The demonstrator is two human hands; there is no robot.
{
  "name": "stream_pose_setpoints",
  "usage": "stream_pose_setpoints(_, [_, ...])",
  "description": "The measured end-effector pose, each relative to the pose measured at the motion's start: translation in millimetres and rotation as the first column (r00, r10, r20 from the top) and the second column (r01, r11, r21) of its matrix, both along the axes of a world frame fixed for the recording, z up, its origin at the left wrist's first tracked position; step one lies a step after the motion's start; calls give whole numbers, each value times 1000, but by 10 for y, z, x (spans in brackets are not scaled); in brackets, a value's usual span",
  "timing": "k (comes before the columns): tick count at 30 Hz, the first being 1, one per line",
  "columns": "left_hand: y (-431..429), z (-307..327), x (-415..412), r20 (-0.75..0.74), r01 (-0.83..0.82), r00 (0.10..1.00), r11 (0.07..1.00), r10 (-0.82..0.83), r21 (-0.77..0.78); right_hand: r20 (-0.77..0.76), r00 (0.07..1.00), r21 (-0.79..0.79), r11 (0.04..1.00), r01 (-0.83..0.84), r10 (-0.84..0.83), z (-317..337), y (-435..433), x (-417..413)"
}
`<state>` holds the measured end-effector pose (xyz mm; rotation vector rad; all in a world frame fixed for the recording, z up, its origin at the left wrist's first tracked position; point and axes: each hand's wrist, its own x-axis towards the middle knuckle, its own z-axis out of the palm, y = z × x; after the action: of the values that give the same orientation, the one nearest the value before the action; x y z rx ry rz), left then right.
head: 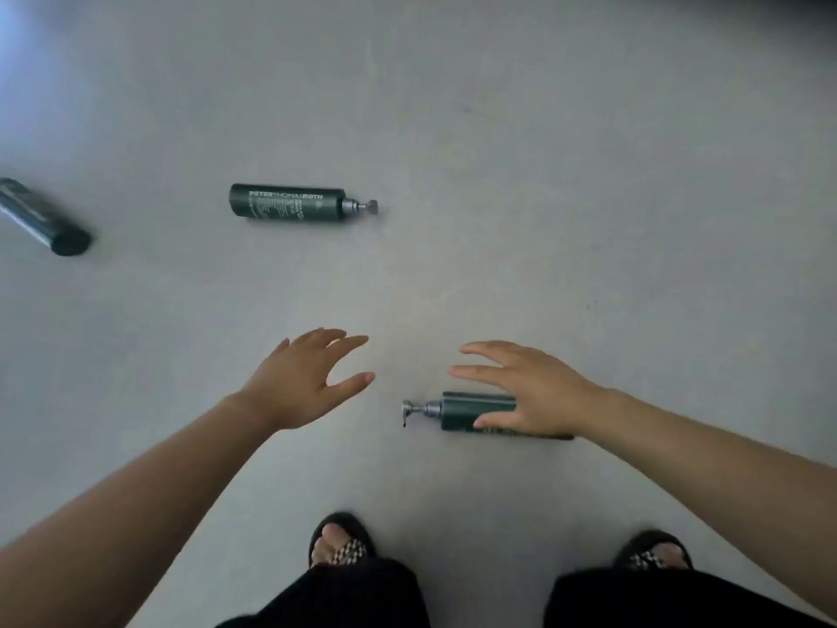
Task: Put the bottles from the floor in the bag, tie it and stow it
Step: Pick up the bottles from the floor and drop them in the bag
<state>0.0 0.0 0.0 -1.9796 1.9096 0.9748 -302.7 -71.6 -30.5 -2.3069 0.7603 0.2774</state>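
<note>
Three dark green pump bottles lie flat on the grey floor. The nearest bottle (459, 412) has its pump pointing left, and my right hand (530, 389) hovers over its body with fingers spread, hiding part of it. The middle bottle (290, 202) lies farther off with its pump pointing right and white lettering on its side. A third bottle (43, 218) lies at the far left edge, partly cut off. My left hand (301, 378) is open above bare floor, left of the nearest bottle's pump. No bag is in view.
My two feet in dark sandals (342, 539) (654, 550) and black trouser legs fill the bottom edge. The floor (543, 197) is plain grey all around.
</note>
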Motion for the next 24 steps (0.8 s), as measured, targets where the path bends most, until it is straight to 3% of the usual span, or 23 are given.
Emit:
stream_pose_setpoints(6, [-160,-1167,63,49,72,996,996,-69,-47,-58,997,104,993,49,-43,-1035,224,82])
stream_pose_setpoints(13, [70,-1555,133,67,105,993,987,-97,-120,-90,991,69,992,107,-101,-1218,429,-40])
stream_pose_setpoints(16, [124,-1661,205,96,-26,995,986,42,-162,-54,966,79,963,258,-254,-1227,294,53])
stream_pose_setpoints(20, [115,-1748,189,91,-82,991,984,97,-155,34,834,61,834,549,-551,-1255,49,254])
stream_pose_setpoints(22, [116,-1757,166,101,-74,991,987,89,-142,25,795,19,795,606,-606,-1232,-16,379])
stream_pose_setpoints(24, [136,-1767,168,129,-34,990,991,50,-127,-54,811,-126,810,573,-582,-1204,-25,475])
